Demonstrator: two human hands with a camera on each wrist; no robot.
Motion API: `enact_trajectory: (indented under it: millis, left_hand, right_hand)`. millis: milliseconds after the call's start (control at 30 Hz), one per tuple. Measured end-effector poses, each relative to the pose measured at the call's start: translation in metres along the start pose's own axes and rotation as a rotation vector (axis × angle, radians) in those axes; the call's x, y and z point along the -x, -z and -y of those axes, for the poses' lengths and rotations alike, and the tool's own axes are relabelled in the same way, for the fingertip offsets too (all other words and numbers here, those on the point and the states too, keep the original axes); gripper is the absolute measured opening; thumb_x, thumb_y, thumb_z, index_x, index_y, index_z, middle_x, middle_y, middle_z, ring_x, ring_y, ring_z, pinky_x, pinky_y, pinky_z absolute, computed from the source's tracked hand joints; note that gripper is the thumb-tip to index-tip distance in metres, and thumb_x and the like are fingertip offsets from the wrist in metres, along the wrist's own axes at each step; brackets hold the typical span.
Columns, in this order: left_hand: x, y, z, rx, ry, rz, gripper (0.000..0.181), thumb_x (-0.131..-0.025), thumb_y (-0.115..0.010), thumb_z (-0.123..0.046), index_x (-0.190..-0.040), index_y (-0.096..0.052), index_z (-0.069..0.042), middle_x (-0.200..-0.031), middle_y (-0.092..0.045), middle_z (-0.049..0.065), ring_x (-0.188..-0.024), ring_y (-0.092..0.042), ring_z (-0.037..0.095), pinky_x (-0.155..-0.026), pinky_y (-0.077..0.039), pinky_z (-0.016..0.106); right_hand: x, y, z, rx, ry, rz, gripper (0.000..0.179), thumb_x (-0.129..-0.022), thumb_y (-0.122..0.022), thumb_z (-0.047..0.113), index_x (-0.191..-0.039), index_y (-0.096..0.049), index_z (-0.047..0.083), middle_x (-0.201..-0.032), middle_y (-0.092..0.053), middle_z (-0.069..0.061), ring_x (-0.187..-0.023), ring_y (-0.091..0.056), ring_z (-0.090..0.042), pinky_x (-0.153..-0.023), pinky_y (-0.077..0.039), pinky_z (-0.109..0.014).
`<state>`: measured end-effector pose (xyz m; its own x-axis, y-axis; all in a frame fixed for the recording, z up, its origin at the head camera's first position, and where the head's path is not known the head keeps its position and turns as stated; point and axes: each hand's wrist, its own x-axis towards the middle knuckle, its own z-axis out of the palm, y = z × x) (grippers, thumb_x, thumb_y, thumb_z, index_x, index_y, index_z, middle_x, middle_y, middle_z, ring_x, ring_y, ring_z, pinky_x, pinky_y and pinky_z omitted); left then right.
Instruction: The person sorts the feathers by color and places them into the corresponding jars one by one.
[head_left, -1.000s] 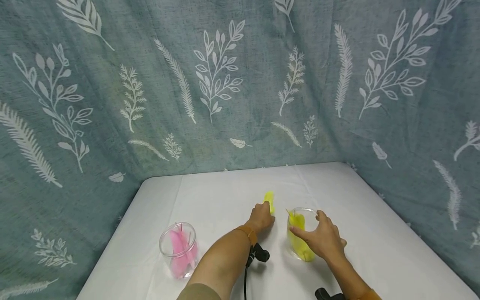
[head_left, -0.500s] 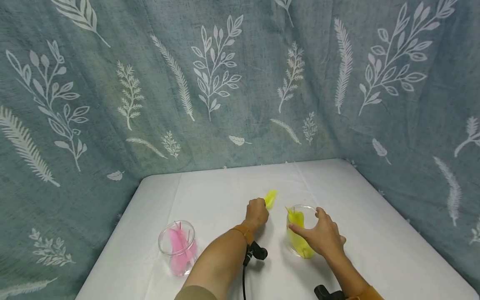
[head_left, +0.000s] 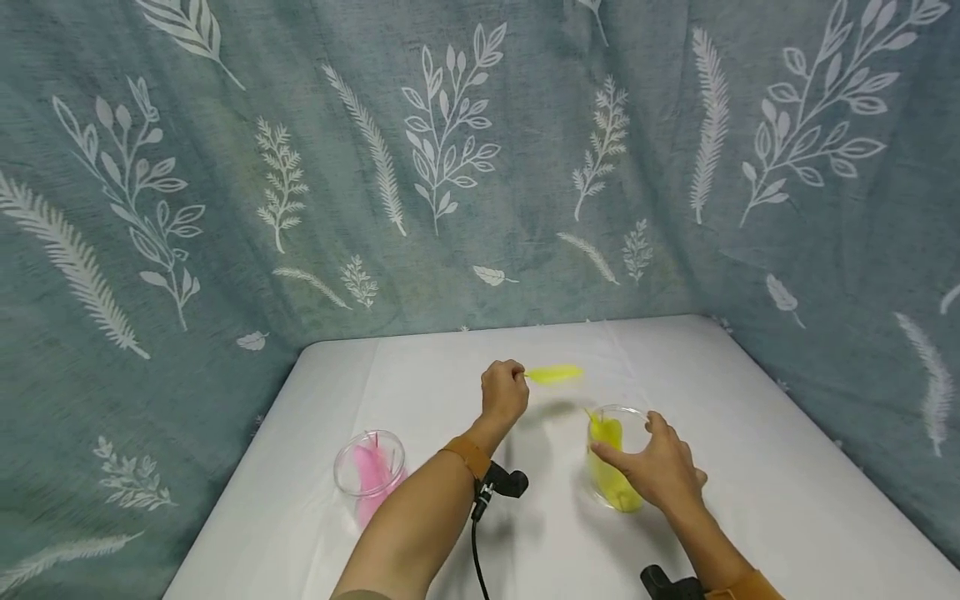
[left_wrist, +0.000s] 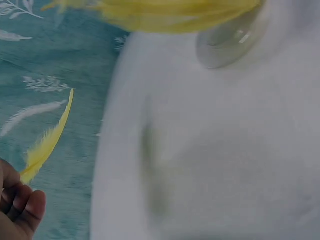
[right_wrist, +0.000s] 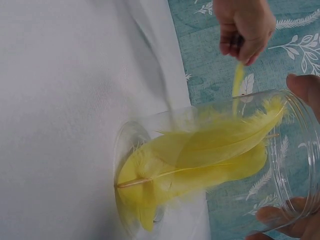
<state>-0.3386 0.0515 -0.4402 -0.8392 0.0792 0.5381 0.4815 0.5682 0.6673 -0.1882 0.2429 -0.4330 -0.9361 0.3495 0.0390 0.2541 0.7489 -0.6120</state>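
My left hand [head_left: 504, 396] pinches a yellow feather [head_left: 555, 374] by its quill end, held up over the table with its tip toward the right. In the left wrist view the fingertips [left_wrist: 34, 207] are curled at the feather's base. My right hand [head_left: 663, 467] grips a clear jar [right_wrist: 300, 145] near its rim, thumb on one side and fingers on the other. Inside that jar stand several yellow feathers [right_wrist: 200, 150]. The right wrist view shows the left hand beyond the jar, the held feather partly seen through the clear wall.
A second clear jar [head_left: 347, 482] with pink feathers [head_left: 371, 471] stands at the left, partly covered by my left forearm. A white cloth [head_left: 442, 362] covers the table. A patterned teal curtain [head_left: 525, 167] hangs behind and at both sides.
My left hand has picked the yellow feather up off the table and raised it, and the feather has swung to point right. The right hand stays on the jar.
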Motion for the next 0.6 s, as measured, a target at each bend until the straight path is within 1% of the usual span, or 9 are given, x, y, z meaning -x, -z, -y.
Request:
enact_trajectory:
  millis: [133, 233, 367, 533, 600]
  left_hand:
    - [-0.012, 0.02, -0.009, 0.01, -0.069, -0.065, 0.014, -0.087, -0.059, 0.003, -0.088, -0.073, 0.003, -0.078, -0.063, 0.01, -0.072, -0.061, 0.023, -0.065, -0.05, 0.033]
    - [-0.021, 0.036, -0.019, 0.009, -0.115, -0.084, 0.014, -0.086, -0.059, 0.003, -0.088, -0.074, 0.003, -0.077, -0.063, 0.009, -0.071, -0.06, 0.022, -0.063, -0.049, 0.03]
    - [-0.026, 0.056, -0.034, -0.002, -0.182, -0.064, 0.014, -0.087, -0.06, 0.003, -0.089, -0.073, 0.003, -0.081, -0.064, 0.009, -0.073, -0.061, 0.021, -0.064, -0.049, 0.028]
    - [-0.028, 0.075, -0.049, -0.003, -0.323, -0.013, 0.012, -0.087, -0.061, 0.004, -0.09, -0.073, 0.004, -0.082, -0.064, 0.011, -0.071, -0.061, 0.021, -0.061, -0.049, 0.024]
    - [-0.028, 0.081, -0.054, -0.005, -0.371, 0.019, 0.012, -0.087, -0.061, 0.005, -0.09, -0.072, 0.004, -0.082, -0.063, 0.012, -0.071, -0.061, 0.021, -0.061, -0.049, 0.024]
  right_hand:
    - [0.001, 0.0, 0.0, 0.001, -0.001, -0.007, 0.12, -0.065, -0.068, 0.076, -0.144, -0.027, -0.005, -0.135, -0.042, -0.029, -0.117, -0.042, -0.05, -0.079, -0.029, -0.072]
    - [0.001, 0.0, -0.001, 0.005, 0.002, -0.01, 0.121, -0.065, -0.068, 0.077, -0.143, -0.027, -0.005, -0.135, -0.042, -0.029, -0.117, -0.043, -0.05, -0.078, -0.029, -0.072]
    - [0.0, 0.001, -0.001, 0.01, 0.001, 0.005, 0.124, -0.064, -0.066, 0.08, -0.144, -0.025, -0.006, -0.135, -0.041, -0.03, -0.117, -0.042, -0.051, -0.078, -0.029, -0.072]
    - [-0.001, 0.001, 0.001, 0.01, 0.0, 0.017, 0.125, -0.064, -0.065, 0.08, -0.144, -0.024, -0.007, -0.135, -0.041, -0.031, -0.117, -0.041, -0.052, -0.078, -0.028, -0.073]
    - [-0.001, 0.0, 0.001, 0.011, 0.001, 0.02, 0.124, -0.064, -0.065, 0.08, -0.144, -0.024, -0.007, -0.135, -0.041, -0.031, -0.116, -0.041, -0.052, -0.078, -0.028, -0.073]
